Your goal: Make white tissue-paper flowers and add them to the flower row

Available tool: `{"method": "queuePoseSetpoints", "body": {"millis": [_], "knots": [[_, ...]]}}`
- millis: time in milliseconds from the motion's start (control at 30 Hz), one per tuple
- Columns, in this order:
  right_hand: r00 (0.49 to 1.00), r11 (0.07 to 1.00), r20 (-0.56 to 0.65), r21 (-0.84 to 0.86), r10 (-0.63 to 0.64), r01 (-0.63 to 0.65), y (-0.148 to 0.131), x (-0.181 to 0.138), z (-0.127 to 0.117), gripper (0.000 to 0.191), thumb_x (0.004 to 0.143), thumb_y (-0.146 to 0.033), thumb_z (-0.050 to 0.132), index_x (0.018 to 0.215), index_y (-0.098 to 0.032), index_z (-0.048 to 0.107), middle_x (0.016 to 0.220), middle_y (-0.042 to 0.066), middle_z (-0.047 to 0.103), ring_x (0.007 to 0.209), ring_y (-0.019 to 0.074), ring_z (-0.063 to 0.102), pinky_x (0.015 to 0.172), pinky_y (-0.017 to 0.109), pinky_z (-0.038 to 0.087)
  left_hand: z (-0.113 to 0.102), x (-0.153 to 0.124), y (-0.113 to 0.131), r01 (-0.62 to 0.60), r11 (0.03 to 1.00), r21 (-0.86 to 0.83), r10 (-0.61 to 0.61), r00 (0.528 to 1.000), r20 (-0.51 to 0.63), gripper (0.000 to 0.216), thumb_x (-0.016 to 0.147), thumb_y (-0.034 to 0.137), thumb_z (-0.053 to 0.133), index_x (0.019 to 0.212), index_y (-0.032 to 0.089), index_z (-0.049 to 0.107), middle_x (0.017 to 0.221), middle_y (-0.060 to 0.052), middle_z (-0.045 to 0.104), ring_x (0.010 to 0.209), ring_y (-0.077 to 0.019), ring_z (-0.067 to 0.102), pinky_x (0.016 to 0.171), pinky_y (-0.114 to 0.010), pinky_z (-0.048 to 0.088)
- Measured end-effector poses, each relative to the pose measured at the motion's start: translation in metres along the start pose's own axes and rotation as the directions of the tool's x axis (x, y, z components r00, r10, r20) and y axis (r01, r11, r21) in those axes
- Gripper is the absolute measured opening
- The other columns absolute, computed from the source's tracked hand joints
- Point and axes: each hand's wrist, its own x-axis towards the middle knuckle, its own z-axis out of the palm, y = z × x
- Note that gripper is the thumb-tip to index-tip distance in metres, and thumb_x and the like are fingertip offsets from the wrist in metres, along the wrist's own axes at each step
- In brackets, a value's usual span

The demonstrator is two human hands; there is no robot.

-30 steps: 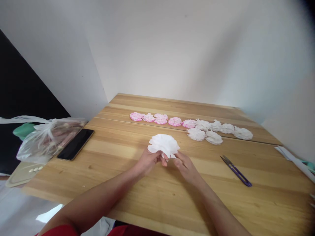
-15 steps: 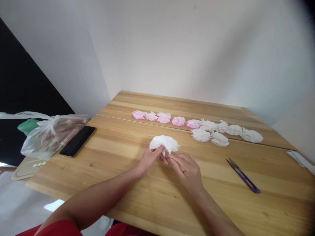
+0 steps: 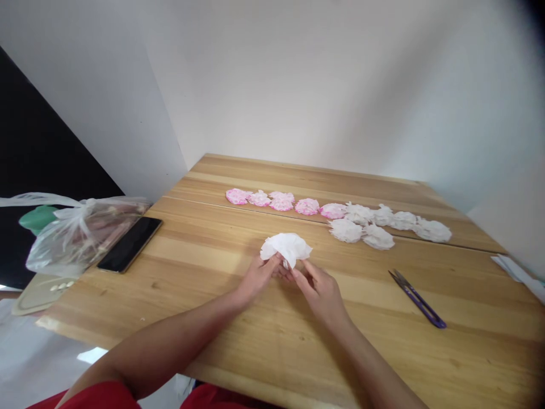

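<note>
A white tissue-paper flower (image 3: 286, 247) is held over the near middle of the wooden table, its ruffled top fanned out away from me. My left hand (image 3: 260, 274) pinches its gathered underside, thumb on the near side. From the right, my right hand (image 3: 317, 287) closes thumb and fingers on the flower's lower right edge. The fingertips beneath the flower are partly hidden. Beyond my hands lies a row of finished-looking paper flowers, pink-edged ones (image 3: 307, 206) on the left and plain white ones (image 3: 346, 230) on the right.
Purple-handled thread snips (image 3: 417, 299) lie at the right on the wooden table (image 3: 204, 341). On the left are a black phone (image 3: 130, 245) and a tied clear plastic bag (image 3: 85, 233). White strips (image 3: 517, 272) rest at the right edge. A wall stands behind the table.
My right hand has shifted from below the flower up to its right edge, its fingers less curled. The flower's front petal now spreads wider. The view has shifted slightly.
</note>
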Motion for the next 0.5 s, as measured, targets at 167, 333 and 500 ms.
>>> {"method": "queuePoseSetpoints", "body": {"millis": [167, 333, 500], "knots": [[0.994, 0.958, -0.012, 0.268, 0.109, -0.102, -0.0033, 0.0031, -0.0023, 0.014, 0.079, -0.033, 0.056, 0.077, -0.019, 0.057, 0.071, 0.0, 0.062, 0.066, 0.0154, 0.055, 0.063, 0.025, 0.042, -0.0013, -0.0038, 0.0009, -0.072, 0.974, 0.216, 0.069, 0.997, 0.018, 0.035, 0.082, 0.047, 0.055, 0.089, 0.013, 0.064, 0.077, -0.005, 0.068, 0.067, -0.0165, 0.064, 0.066, -0.028, 0.051], [0.985, 0.895, -0.08, 0.433, 0.154, -0.104, -0.0034, 0.0032, -0.0003, 0.024, 0.072, -0.029, 0.062, 0.093, -0.019, 0.059, 0.085, 0.002, 0.065, 0.075, 0.0172, 0.058, 0.068, 0.026, 0.045, -0.0036, -0.0071, 0.0001, -0.178, 0.893, 0.413, 0.145, 0.983, 0.109, 0.024, 0.081, 0.033, 0.055, 0.071, 0.013, 0.064, 0.072, -0.005, 0.068, 0.068, -0.0172, 0.063, 0.066, -0.027, 0.05], [0.982, 0.866, -0.119, 0.495, 0.146, -0.069, 0.0017, 0.0001, 0.0018, 0.016, 0.07, -0.027, 0.064, 0.083, -0.019, 0.059, 0.076, 0.0, 0.063, 0.065, 0.0143, 0.055, 0.06, 0.023, 0.042, -0.0049, -0.0077, -0.0017, -0.221, 0.846, 0.484, 0.188, 0.975, 0.117, 0.019, 0.078, 0.027, 0.056, 0.065, 0.014, 0.062, 0.066, -0.004, 0.066, 0.066, -0.016, 0.062, 0.065, -0.026, 0.05]]}}
